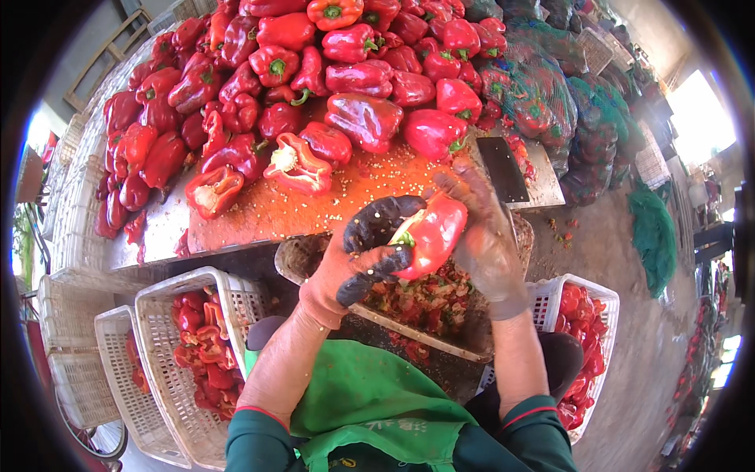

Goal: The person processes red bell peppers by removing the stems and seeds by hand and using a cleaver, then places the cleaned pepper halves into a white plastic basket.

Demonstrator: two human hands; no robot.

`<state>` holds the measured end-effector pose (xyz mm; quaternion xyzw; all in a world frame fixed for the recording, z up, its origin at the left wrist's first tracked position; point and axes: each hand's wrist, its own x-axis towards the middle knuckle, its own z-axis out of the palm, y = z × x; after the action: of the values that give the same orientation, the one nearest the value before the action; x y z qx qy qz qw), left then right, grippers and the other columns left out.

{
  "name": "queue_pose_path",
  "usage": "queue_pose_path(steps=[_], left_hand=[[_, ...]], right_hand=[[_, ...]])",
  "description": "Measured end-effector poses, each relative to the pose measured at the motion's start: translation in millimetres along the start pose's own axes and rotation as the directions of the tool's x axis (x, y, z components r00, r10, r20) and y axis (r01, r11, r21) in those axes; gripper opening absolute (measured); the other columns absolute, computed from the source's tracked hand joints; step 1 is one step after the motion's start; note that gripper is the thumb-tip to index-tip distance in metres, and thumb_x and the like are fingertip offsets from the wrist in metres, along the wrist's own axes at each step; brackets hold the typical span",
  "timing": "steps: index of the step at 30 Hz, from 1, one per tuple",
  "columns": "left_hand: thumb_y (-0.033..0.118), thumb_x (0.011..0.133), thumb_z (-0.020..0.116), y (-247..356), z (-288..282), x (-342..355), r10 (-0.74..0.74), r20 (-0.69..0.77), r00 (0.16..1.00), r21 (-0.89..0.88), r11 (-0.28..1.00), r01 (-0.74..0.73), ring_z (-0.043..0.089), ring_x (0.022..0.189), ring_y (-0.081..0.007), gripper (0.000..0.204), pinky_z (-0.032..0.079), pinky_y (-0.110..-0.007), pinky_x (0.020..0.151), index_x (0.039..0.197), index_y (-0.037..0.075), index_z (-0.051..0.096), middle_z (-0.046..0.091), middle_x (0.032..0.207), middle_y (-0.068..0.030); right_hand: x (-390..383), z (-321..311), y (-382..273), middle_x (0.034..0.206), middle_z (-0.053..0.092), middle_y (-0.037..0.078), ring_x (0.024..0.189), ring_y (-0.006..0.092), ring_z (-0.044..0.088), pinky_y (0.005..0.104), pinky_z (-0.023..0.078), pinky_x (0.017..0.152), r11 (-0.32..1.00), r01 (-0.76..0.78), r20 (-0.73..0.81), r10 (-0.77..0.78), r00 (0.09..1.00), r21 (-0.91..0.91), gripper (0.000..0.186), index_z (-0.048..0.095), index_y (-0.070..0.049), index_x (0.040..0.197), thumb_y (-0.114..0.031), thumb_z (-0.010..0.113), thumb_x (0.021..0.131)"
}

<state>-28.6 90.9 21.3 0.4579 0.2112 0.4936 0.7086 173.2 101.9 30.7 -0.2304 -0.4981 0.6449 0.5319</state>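
Observation:
My left hand (346,263), in an orange work glove with black fingers, is closed round a red bell pepper (440,228). The pepper's left side shows a pale edge and a green stem. My right hand (487,248), in a worn glove, is at the pepper's right side and smeared by motion; how its fingers are set does not show. Ahead, an orange-red board (314,208) strewn with seeds bears two cut peppers, a half (214,193) and an opened one (299,164) with a pale seed core. Under my hands is a trough (421,336) of pepper scraps.
A big heap of whole red peppers (362,79) covers the table's back. A black flat rectangular thing (503,169) lies at the board's right. White crates (161,370) of cut peppers stand left, another crate (602,295) right. Green net sacks (543,102) are piled far right.

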Motion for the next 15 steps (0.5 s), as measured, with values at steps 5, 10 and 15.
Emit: queue_pose_path(steps=[5,10,15], left_hand=[[0.008,0.081,0.076,-5,16,-5,-0.033,-0.005,0.999,-0.099,0.995,0.033,0.058,0.107,-0.0131,0.057,0.049,-0.031,0.091,0.132,0.001,0.051,0.062,0.119,-0.0043],[0.011,0.081,0.076,-11,5,-11,-0.051,0.069,0.996,-0.052,0.997,0.055,0.062,0.096,-0.0126,0.051,0.052,-0.029,0.082,0.126,0.001,0.055,0.065,0.109,-0.0037],[0.012,0.081,0.074,-17,15,-13,-0.073,-0.011,0.997,-0.215,0.974,0.069,0.062,0.095,-0.0120,0.047,0.052,-0.028,0.079,0.123,0.000,0.057,0.065,0.108,-0.0040]], right_hand=[[4,-2,23,0.123,0.056,0.011,0.109,0.0184,0.058,0.0349,0.048,0.096,0.894,-0.122,0.006,0.132,0.991,0.431,0.060,0.044,-0.001,0.134,-0.040,0.061,0.093],[1,-6,33,0.106,0.063,0.011,0.101,0.0183,0.061,0.0346,0.050,0.092,0.921,-0.123,-0.065,0.158,0.985,0.371,0.046,0.054,0.000,0.114,-0.043,0.052,0.097],[1,9,35,0.105,0.065,0.011,0.098,0.0180,0.062,0.0337,0.051,0.090,0.916,-0.132,-0.089,0.178,0.980,0.380,0.042,0.056,0.000,0.111,-0.039,0.051,0.099]])
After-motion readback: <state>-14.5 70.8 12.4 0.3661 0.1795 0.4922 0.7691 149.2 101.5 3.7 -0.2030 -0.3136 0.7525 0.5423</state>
